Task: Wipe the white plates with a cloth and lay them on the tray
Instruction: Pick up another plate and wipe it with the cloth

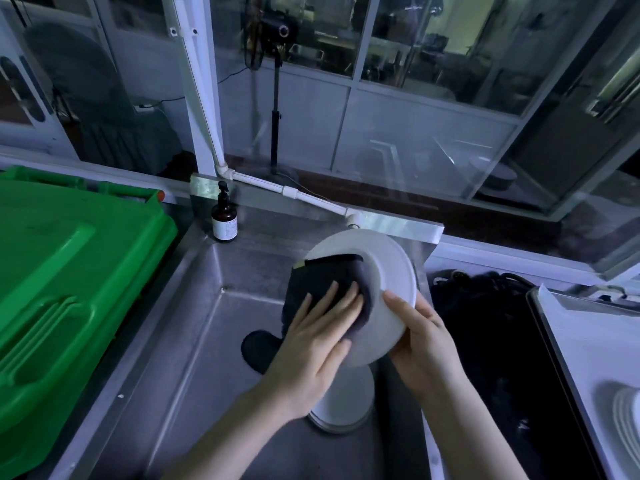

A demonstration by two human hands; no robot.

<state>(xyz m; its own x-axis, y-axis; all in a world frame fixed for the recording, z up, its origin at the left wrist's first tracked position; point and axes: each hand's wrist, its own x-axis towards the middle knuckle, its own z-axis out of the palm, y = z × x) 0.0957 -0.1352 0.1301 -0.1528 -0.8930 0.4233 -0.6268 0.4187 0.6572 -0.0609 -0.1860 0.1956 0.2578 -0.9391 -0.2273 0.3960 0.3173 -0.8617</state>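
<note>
The white plate (391, 271) we hold is tilted on edge above the stainless steel sink (194, 323), its face turned toward our left. Our left hand (311, 344) lies flat with its fingers straight and spread, pressing a dark cloth (322, 275) against the plate's face. The cloth covers the left part of the plate and hangs past its lower rim. Our right hand (422, 341) grips the plate at its lower right rim, with the thumb over the front edge and the fingers curled behind.

Directly below, on the sink floor, we see a stack of white plates (346, 400), partly hidden by our left wrist and the held plate. To our right, past a dark tangle of black cables (485, 323), lies the tray (588, 341). A few white plates on the tray (627, 420) are cut off by the edge of the view.

A brown pump bottle (224, 216) with a white label stands upright at the sink's back left corner. A green bin lid (69, 271) fills the left side, just beside the sink. A white pipe (207, 116) runs down the window frame and bends along the back of the sink toward the plate.
</note>
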